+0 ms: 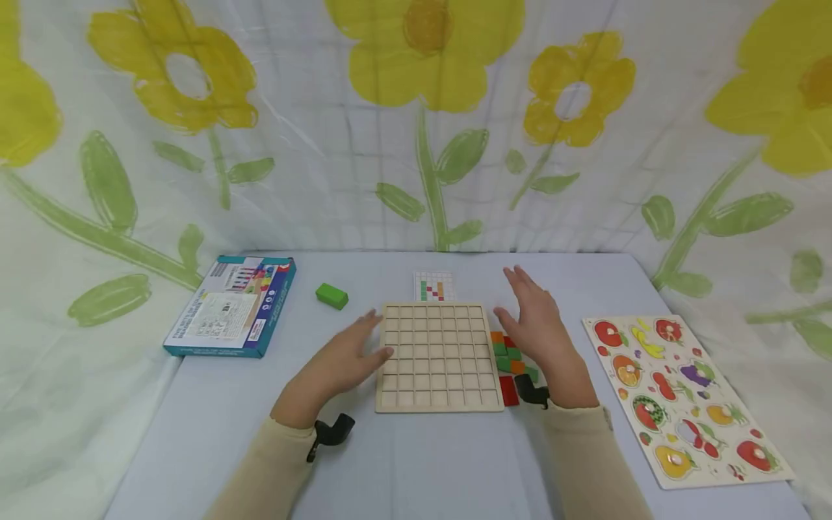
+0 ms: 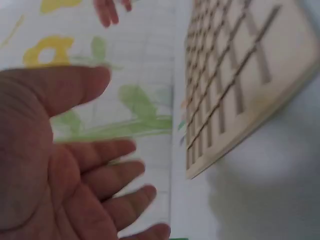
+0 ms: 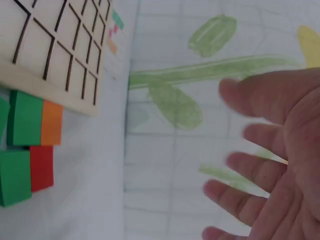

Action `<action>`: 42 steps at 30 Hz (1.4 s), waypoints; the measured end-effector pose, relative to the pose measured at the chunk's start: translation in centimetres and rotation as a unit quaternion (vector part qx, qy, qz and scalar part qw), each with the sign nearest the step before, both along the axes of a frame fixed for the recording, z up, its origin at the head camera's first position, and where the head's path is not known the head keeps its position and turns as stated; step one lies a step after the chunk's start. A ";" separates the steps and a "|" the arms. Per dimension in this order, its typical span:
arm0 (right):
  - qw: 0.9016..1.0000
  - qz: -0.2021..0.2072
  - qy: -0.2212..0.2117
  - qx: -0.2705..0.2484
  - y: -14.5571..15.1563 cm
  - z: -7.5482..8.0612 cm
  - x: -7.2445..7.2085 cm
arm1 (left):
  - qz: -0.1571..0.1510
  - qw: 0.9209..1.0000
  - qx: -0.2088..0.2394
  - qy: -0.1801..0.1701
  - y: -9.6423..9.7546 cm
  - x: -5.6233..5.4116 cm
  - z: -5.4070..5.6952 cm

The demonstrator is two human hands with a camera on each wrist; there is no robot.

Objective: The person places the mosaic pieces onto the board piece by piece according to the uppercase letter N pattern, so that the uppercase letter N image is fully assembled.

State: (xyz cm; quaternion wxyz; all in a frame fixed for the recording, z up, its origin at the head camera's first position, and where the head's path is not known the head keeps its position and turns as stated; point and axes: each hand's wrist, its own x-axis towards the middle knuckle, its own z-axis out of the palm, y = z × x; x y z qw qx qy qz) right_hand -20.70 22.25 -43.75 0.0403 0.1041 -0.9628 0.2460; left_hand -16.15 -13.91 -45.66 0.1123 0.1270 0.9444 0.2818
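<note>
A gridded wooden board (image 1: 438,356) lies between a person's left hand (image 1: 341,360) and right hand (image 1: 541,328), fingers outstretched and empty. Coloured blocks (image 1: 514,354) sit beside its right edge.

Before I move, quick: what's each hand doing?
Left hand: open, holding nothing, by the grid board.
Right hand: open, holding nothing, near the coloured blocks.

Fruit board (image 1: 676,410) (strawberry included) lies right; flowered curtain (image 1: 364,144) behind.
</note>
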 end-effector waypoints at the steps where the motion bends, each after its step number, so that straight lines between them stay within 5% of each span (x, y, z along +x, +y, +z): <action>1: 1.000 0.000 -0.005 0.001 0.1 -0.1 -0.1 | -0.020 1.000 0.003 -0.015 0.2 0.4 -0.3; 5: 0.998 0.005 -0.059 0.019 0.8 -1.1 -0.7 | -0.079 0.996 -0.007 -0.039 0.7 2.1 -1.5; 11: 0.988 0.052 -0.145 0.032 1.4 -3.4 -1.8 | -0.085 0.995 -0.013 -0.048 0.8 3.3 -1.9; 25: 0.987 0.067 -0.136 0.051 1.7 -4.5 -2.1 | -0.101 0.994 -0.020 -0.039 0.7 3.3 -2.5; 33: 0.987 0.051 -0.151 -0.004 2.0 -4.8 -2.1 | -0.098 0.994 -0.015 -0.041 0.8 3.1 -2.6; 38: 0.993 0.000 -0.109 -0.050 1.2 -4.0 -1.8 | -0.099 0.994 -0.016 -0.039 0.8 3.0 -2.6; 42: 0.993 0.040 -0.090 -0.069 -1.4 -3.3 -2.2 | -0.096 0.995 -0.015 -0.038 0.8 2.8 -2.8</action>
